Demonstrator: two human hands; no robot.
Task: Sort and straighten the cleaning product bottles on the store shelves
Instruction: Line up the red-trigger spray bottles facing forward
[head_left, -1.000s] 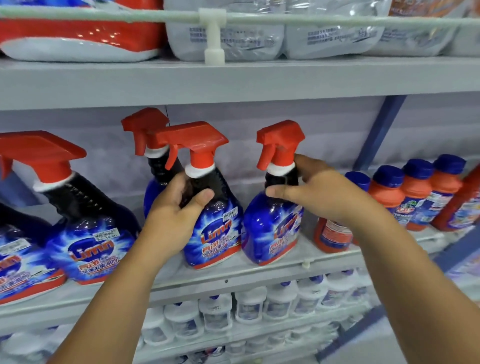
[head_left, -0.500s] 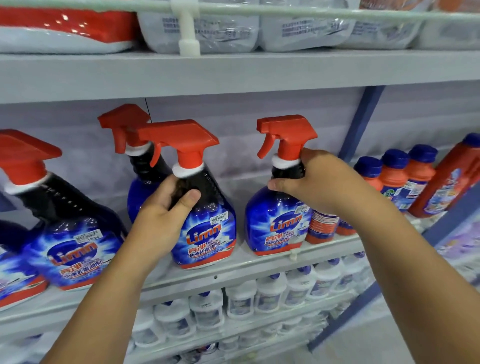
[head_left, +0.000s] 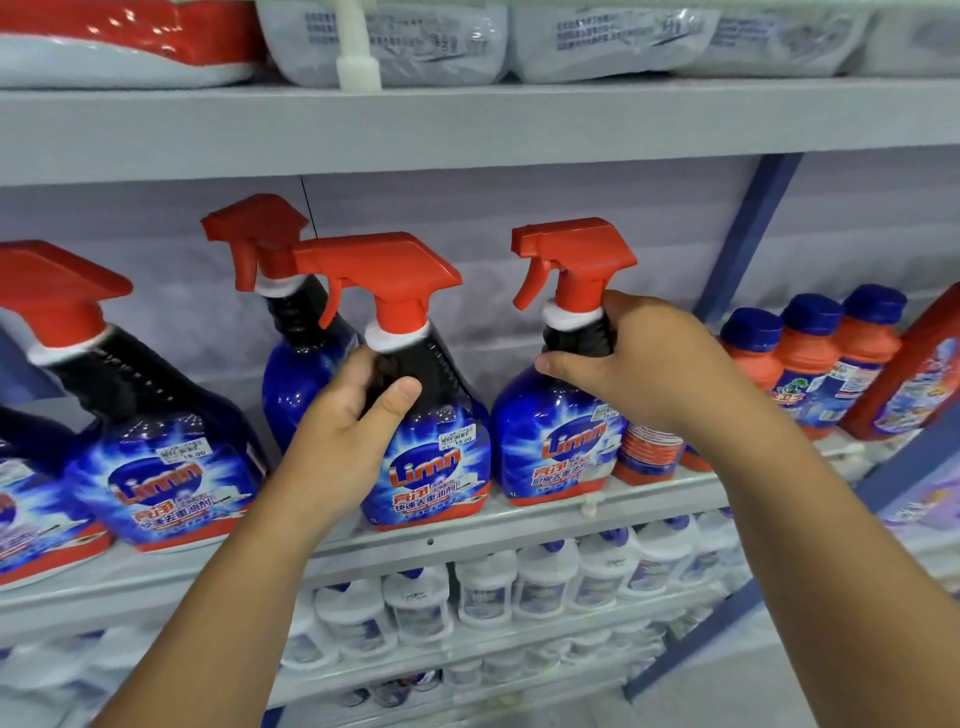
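- The left hand (head_left: 343, 436) grips the neck of the middle spray bottle (head_left: 426, 415), thumb across the front, fingers curled behind; the bottle stands at the front edge of the shelf (head_left: 519, 525).
- The right hand (head_left: 644, 364) wraps the black neck of the right spray bottle (head_left: 556, 441) just under its red trigger (head_left: 571, 265); thumb and fingers close round it, so neither grip is spread.
- Both bottles sit upright, labels facing out, nearly touching each other at the base.
- Risk, as I judge it: both stand close to the shelf lip, so a tug forward could tip one off the edge.
- Another spray bottle (head_left: 296, 338) stands right behind the middle one; pushing back hard could knock it over.
- The orange bottles (head_left: 805, 353) stand just beside the right hand's wrist; a sideways shift of the right bottle could nudge the nearest one.
- Holding high on the necks gives little control of the heavy base, so a quick twist could make a bottle rock.
- The trigger noses point left; one could catch its neighbour if the bottles are crowded together.
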